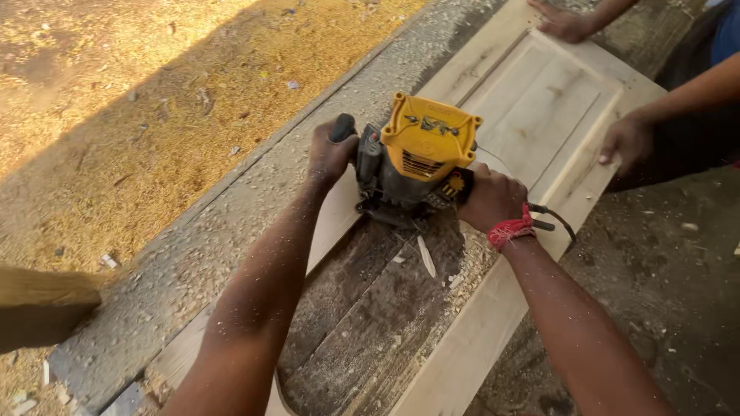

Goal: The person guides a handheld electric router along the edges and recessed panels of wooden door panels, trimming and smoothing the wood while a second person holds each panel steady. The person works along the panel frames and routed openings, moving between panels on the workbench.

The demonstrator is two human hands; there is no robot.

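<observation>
A yellow and black power router [420, 158] stands on a wooden door panel [539, 100] that lies across a rough dark plank. My left hand [330, 152] is closed around the router's black left handle. My right hand [490, 199], with a red thread band at the wrist, grips the handle on the other side. The router's black cord [556, 221] trails off to the right past my wrist. The near part of the panel is dark and rough with sawdust and wood chips; the far part is pale and clean.
Another person's two hands [626, 140] press on the far right edge and top of the panel. A concrete kerb [231, 223] runs along the left, with sunlit sawdust-covered ground beyond. Dark dusty ground lies to the right.
</observation>
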